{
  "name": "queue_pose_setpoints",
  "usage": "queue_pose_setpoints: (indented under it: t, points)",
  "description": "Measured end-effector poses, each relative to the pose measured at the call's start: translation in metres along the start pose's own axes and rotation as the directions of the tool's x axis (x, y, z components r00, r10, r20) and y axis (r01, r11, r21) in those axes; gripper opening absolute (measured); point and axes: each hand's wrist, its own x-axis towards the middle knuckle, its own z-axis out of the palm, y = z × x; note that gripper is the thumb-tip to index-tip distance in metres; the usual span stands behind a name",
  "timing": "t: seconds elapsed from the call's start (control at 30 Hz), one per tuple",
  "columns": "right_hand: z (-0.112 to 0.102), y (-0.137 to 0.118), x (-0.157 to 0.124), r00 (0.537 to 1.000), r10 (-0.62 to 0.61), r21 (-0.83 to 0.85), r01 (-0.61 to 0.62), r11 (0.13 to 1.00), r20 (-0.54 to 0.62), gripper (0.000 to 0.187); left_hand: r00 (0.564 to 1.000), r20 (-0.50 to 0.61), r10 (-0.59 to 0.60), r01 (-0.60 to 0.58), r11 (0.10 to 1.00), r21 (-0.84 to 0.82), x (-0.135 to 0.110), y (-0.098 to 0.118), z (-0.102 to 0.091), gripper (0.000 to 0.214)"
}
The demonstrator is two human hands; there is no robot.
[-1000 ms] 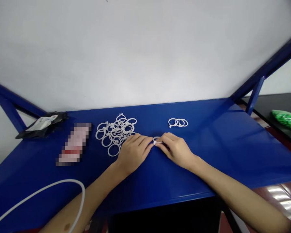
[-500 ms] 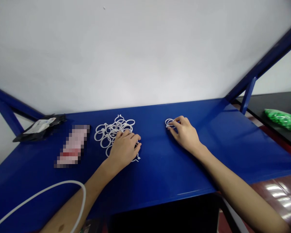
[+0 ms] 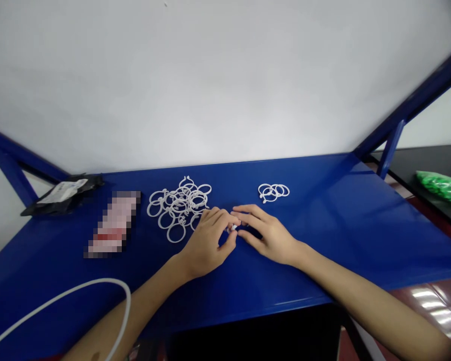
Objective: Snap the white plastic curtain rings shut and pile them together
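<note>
My left hand (image 3: pixel 207 241) and my right hand (image 3: pixel 265 232) meet at the middle of the blue table (image 3: pixel 323 240). Between their fingertips is a small white ring (image 3: pixel 233 227), mostly hidden; both hands pinch it. A loose pile of white plastic rings (image 3: pixel 178 206) lies just left of my left hand. A short row of white rings (image 3: pixel 273 191) lies farther back, beyond my right hand.
A black packet (image 3: pixel 62 193) lies at the far left by the blue frame. A blurred pink packet (image 3: pixel 115 223) lies beside the pile. A white tube (image 3: pixel 78 291) curves across the near left. A green bag (image 3: pixel 441 185) rests on a black table at right.
My right hand came back from the row of rings to the middle. My left hand left the pile and joined it, and both now pinch a ring.
</note>
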Motion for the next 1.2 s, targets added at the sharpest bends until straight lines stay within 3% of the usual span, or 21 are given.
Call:
queue_pose_setpoints:
  t: [0.2, 0.37, 0.83, 0.93, 1.2]
  points:
    - [0.003, -0.002, -0.002, 0.995, 0.100, 0.180, -0.095, 0.979, -0.019, 0.016, 0.999, -0.036, -0.018, 0.013, 0.993, -0.115, -0.002, 0.002, 0.001, 0.008]
    - [0.004, -0.001, -0.002, 0.978, 0.185, 0.218, -0.160, 0.963, -0.098, 0.016, 0.993, -0.108, -0.054, 0.046, 0.996, -0.073, -0.001, 0.000, 0.002, 0.017]
    - [0.000, -0.004, 0.000, 0.970, 0.209, 0.201, -0.182, 0.962, -0.122, 0.016, 0.989, -0.143, -0.039, 0.032, 0.998, -0.053, 0.000, -0.003, -0.001, 0.007]
    - [-0.001, -0.004, 0.000, 0.976, 0.177, 0.191, -0.150, 0.970, -0.131, 0.014, 0.988, -0.155, -0.007, 0.000, 0.999, -0.044, 0.001, -0.003, -0.001, 0.004]
    - [0.002, -0.002, -0.004, 0.988, -0.071, 0.035, 0.076, 0.996, -0.135, 0.010, 0.978, -0.189, 0.087, -0.080, 0.996, 0.046, -0.003, -0.004, 0.012, 0.012]
